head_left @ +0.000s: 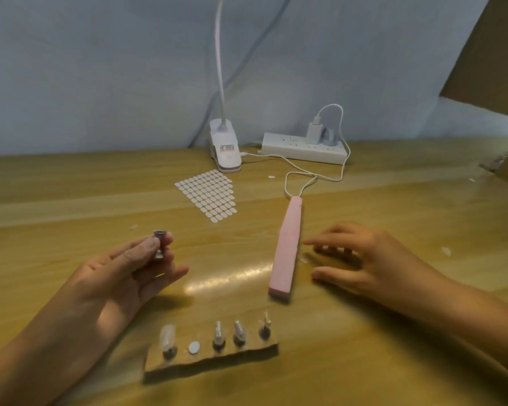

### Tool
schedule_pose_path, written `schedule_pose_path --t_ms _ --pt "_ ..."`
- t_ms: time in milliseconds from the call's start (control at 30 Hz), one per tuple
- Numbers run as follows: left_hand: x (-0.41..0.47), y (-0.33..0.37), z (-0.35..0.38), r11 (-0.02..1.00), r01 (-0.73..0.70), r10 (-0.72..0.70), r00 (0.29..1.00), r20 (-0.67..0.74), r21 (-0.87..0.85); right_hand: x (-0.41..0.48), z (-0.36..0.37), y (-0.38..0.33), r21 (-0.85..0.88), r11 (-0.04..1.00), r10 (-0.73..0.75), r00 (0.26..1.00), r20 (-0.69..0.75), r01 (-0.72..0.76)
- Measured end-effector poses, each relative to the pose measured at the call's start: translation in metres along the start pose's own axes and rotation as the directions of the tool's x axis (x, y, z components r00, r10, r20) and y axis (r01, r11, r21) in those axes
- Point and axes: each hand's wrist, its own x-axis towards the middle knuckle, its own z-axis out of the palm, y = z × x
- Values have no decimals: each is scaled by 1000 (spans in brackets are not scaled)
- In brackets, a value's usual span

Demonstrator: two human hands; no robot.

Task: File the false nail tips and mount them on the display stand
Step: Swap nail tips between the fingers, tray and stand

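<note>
My left hand (121, 276) pinches a small metal holder peg (159, 244) upright between thumb and fingers, above the table at centre left. My right hand (361, 259) hovers with fingers spread and relaxed just right of the pink electric nail file (286, 250), which lies on the table on its white cable; a clear nail tip (303, 259) seems to lie by the fingertips. The cardboard display stand (211, 361) sits near the front edge. It bears a peg with a clear nail tip (167, 338) at the left, a white sticky dot (194, 347), and three bare pegs (239, 332).
A sheet of white adhesive dots (210, 194) lies behind the hands. A white clip lamp (225, 150) and a power strip (304, 148) with a charger stand at the back. Cardboard (487, 60) leans at the right. Loose clear tips (446, 251) lie scattered.
</note>
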Motion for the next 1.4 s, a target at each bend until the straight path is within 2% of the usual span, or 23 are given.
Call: schedule_pose_path --t_ms 100,300,500,633,700,767,833,900,933,1000,1233,1400 --pt "-6 2 5 1000 -5 4 1000 24 11 20 7 -13 -72 997 8 1000 -21 -9" --pt "-12 8 7 998 31 -35 996 78 47 22 8 -20 -86 996 -17 998 -60 12" --pt "-11 5 2 999 -7 4 998 58 45 20 6 -24 -198 977 -80 997 20 82" --pt "-8 -2 2 998 -27 27 1000 11 50 20 -2 -19 -206 978 7 998 -65 -20" --pt "-9 -2 6 998 -27 27 1000 -1 57 22 -10 -23 -50 998 26 989 -144 -33" --pt "-13 -1 9 992 -52 52 999 2 116 26 -16 -39 261 965 72 984 -161 -28" --pt "-19 2 11 982 -67 67 998 9 177 35 -15 -61 581 812 86 996 -35 -50" --pt "-25 5 16 953 -72 67 997 27 294 45 -7 -79 785 605 41 990 134 -132" --pt "-28 6 17 932 -84 74 996 41 352 49 -2 -87 829 532 8 979 202 -175" --pt "-33 7 20 906 -100 82 995 62 411 57 4 -100 846 483 -46 958 283 -227" --pt "-34 11 23 898 -109 68 992 110 426 64 15 -105 828 494 -23 948 318 -266" --pt "-35 12 23 900 -126 80 989 124 418 61 16 -109 821 519 -8 959 283 -238"
